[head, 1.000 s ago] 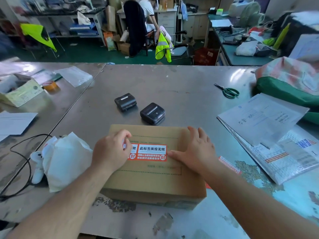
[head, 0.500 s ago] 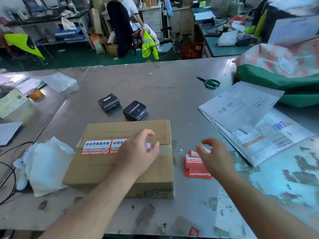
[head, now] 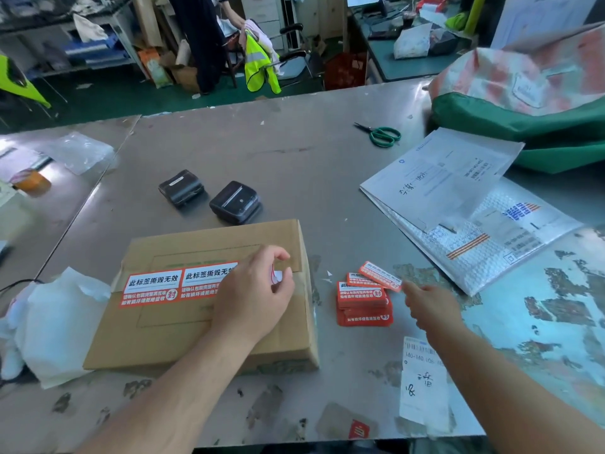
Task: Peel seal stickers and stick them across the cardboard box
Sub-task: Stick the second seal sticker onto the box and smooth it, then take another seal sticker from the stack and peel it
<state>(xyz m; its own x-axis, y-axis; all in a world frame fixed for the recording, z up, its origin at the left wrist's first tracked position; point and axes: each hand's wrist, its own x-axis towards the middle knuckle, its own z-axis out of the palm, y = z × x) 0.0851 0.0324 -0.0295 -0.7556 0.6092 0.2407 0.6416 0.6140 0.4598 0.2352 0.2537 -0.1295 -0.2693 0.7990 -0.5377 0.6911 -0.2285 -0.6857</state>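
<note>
left hand pinches a small white-and-red scrap between thumb and forefinger, above the right half of the box. right hand reaches to the stack, fingertips at the corner of the top sticker; whether they pinch it i cannot tell. the table carries the box at front left. mailers lie to the right. two stickers sit side by side across the box's seam. two printers sit behind the box. the stack lies just right of it.
</note>
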